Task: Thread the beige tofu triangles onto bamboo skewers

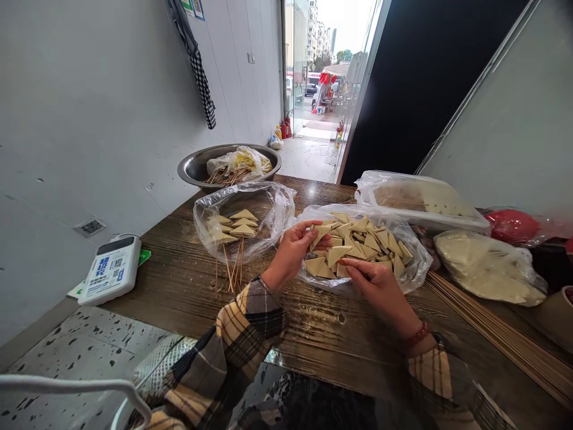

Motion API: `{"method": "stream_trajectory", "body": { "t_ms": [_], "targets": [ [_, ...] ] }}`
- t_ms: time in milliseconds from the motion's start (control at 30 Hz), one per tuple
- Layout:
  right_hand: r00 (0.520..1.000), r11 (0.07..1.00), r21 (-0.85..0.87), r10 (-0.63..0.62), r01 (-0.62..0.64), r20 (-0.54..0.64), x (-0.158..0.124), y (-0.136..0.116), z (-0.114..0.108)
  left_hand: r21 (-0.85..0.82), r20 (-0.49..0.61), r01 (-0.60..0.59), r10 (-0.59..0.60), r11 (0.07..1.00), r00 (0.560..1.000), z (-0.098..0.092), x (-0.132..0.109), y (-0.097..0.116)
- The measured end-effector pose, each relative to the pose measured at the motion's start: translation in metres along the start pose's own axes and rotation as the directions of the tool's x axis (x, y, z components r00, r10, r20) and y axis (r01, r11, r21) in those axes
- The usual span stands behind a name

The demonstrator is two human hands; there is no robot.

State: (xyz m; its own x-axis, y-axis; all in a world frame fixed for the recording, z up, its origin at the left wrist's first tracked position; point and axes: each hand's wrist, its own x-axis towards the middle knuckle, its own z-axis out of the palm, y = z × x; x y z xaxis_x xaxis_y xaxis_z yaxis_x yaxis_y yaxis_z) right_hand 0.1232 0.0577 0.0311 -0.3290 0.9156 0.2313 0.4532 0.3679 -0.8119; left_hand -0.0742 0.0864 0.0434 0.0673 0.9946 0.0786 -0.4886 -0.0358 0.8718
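Note:
Between the thumb and fingers of my left hand [298, 248] is a folded, pale tan tofu-skin triangle [320, 234]. My right hand [373, 279] is closed in a pinch just to the right. A thin brown tip, like that of a bamboo skewer [341, 261], pokes out from its fingertips; the rest is hidden by the hand. Both hands are over an open clear plastic bag [418, 276] heaped with loose triangles [371, 242]. To the left, skewered triangles [244, 222] lie in another clear bag [280, 200], their sticks [233, 269] pointing toward me.
A steel basin [190, 173] with bagged skewers stands at the back left. Loose bamboo sticks [496, 334] lie along the right side, near a bag of pale food [487, 269] and a wrapped tray [421, 200]. A white boxy device [111, 272] sits at the left edge.

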Motion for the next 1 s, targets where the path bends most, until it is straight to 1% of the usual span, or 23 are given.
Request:
{"method": "stream_trajectory", "body": {
  "t_ms": [133, 333, 433, 533, 667, 733, 867, 1000],
  "targets": [
    [1.0, 1.0, 0.011, 0.008, -0.008, -0.001, 0.0, 0.0, 0.0, -0.04, 0.002, 0.003, -0.003, 0.999, 1.0, -0.001, -0.002, 0.002],
    [1.0, 1.0, 0.028, 0.001, -0.001, 0.001, -0.001, 0.001, 0.002, -0.068, 0.068, 0.103, -0.098, 0.992, 0.993, -0.003, -0.004, 0.004],
    [1.0, 0.999, 0.052, -0.007, 0.007, 0.011, -0.001, 0.002, 0.004, -0.081, 0.079, 0.099, -0.093, 0.992, 0.992, 0.0, -0.005, 0.003],
    [1.0, 0.999, 0.042, -0.013, 0.012, 0.015, -0.001, 0.004, 0.005, -0.075, 0.067, 0.061, -0.056, 0.995, 0.996, 0.002, -0.007, 0.003],
    [1.0, 1.0, 0.012, -0.021, 0.022, -0.021, -0.001, 0.005, 0.006, -0.048, 0.066, 0.032, -0.028, 0.998, 0.997, 0.004, -0.009, 0.004],
    [0.999, 1.0, 0.004, -0.024, 0.024, -0.033, -0.001, 0.005, 0.007, -0.039, 0.075, 0.043, -0.04, 0.998, 0.996, 0.005, -0.01, 0.004],
    [0.999, 1.0, -0.003, -0.024, 0.024, -0.037, -0.001, 0.004, 0.006, -0.053, 0.097, 0.103, -0.097, 0.993, 0.991, 0.007, -0.013, 0.004],
    [0.999, 1.0, 0.005, -0.021, 0.022, -0.036, -0.001, 0.004, 0.006, -0.06, 0.1, 0.12, -0.113, 0.991, 0.988, 0.01, -0.013, 0.003]
  ]
}}
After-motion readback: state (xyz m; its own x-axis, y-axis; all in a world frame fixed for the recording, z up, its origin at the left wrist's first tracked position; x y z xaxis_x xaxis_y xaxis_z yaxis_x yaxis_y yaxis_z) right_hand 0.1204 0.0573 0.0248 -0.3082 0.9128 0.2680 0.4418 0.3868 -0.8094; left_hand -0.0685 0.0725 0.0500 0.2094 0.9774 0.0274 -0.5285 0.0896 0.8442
